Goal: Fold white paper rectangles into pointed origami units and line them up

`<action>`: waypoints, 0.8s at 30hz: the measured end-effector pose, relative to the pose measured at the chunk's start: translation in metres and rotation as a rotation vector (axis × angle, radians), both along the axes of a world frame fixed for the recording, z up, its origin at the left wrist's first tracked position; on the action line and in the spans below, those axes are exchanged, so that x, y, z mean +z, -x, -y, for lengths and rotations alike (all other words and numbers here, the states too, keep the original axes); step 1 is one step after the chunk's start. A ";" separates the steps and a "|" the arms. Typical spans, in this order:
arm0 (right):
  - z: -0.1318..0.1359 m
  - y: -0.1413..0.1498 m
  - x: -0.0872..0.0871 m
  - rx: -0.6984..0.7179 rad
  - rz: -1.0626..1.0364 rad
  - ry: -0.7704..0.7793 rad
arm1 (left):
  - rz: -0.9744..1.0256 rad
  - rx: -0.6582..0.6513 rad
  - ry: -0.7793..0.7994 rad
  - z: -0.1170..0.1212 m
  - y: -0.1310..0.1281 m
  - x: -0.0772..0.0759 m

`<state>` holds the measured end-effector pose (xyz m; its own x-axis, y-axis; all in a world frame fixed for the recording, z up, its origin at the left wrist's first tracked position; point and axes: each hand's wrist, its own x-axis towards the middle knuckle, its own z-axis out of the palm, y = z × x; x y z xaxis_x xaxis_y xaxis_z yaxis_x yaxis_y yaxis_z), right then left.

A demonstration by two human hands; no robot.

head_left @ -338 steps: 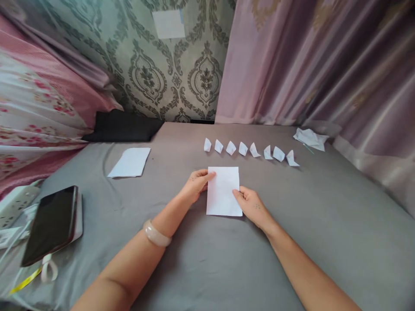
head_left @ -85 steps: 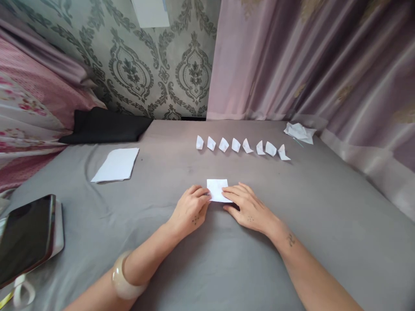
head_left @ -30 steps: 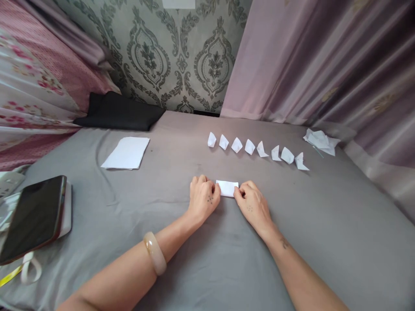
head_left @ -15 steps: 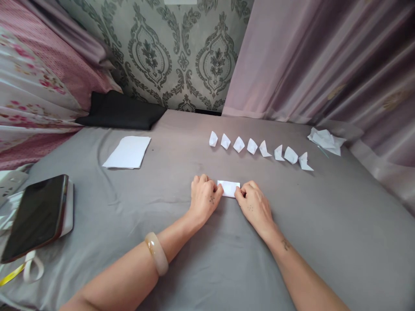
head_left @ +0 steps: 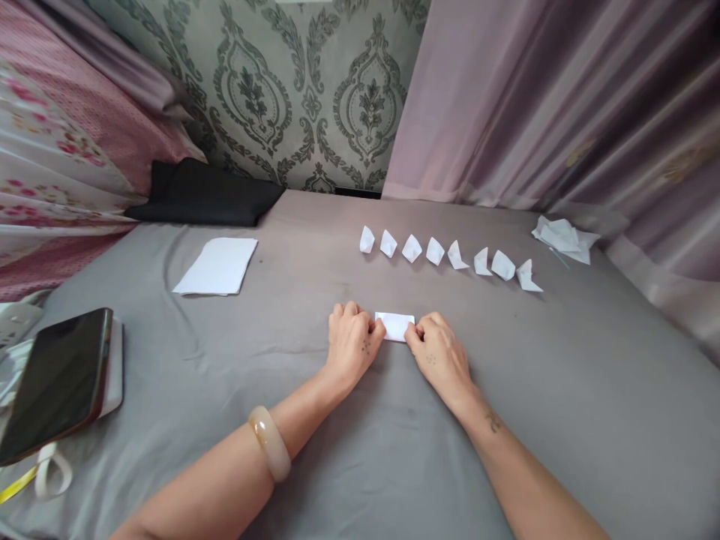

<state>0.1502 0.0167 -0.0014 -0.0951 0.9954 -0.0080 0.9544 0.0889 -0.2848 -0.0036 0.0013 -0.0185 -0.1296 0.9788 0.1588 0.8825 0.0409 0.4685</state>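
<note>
A small folded white paper (head_left: 395, 327) lies on the grey cloth between my two hands. My left hand (head_left: 354, 339) is closed, its thumb and fingers pinching the paper's left end. At the right end, my right hand (head_left: 440, 352) pinches the paper in the same way. The fingertips cover both short edges of it. Beyond the hands, a slanting row of several folded white paper pieces (head_left: 435, 252) stands on the cloth.
A stack of white paper sheets (head_left: 217, 267) lies at the left. Crumpled white paper (head_left: 564, 237) rests at the far right. A dark phone (head_left: 56, 382) sits at the left edge near white cables. Black cloth (head_left: 208, 195) lies at the back left, before the patterned wall.
Both hands keep their pinch on the paper's ends, which has hardly moved. The whole view has shifted slightly as the head turned.
</note>
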 end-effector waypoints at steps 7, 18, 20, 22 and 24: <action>0.001 0.002 0.005 -0.010 0.010 0.037 | -0.006 0.011 0.013 -0.001 0.000 -0.001; 0.002 0.004 0.005 -0.022 0.054 0.020 | -0.046 0.001 0.002 -0.001 -0.001 -0.003; 0.002 0.004 0.005 -0.018 0.067 0.006 | -0.050 -0.001 0.007 -0.001 -0.001 -0.003; 0.002 0.005 0.004 -0.019 0.078 -0.005 | -0.060 -0.003 0.010 0.000 -0.002 -0.003; 0.003 0.005 0.004 -0.016 0.087 -0.015 | -0.070 0.001 0.012 0.000 -0.002 -0.003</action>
<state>0.1452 0.0139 0.0029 -0.0788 0.9969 -0.0003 0.9769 0.0772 -0.1991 -0.0016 0.0013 -0.0218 -0.1193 0.9805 0.1562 0.9133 0.0466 0.4047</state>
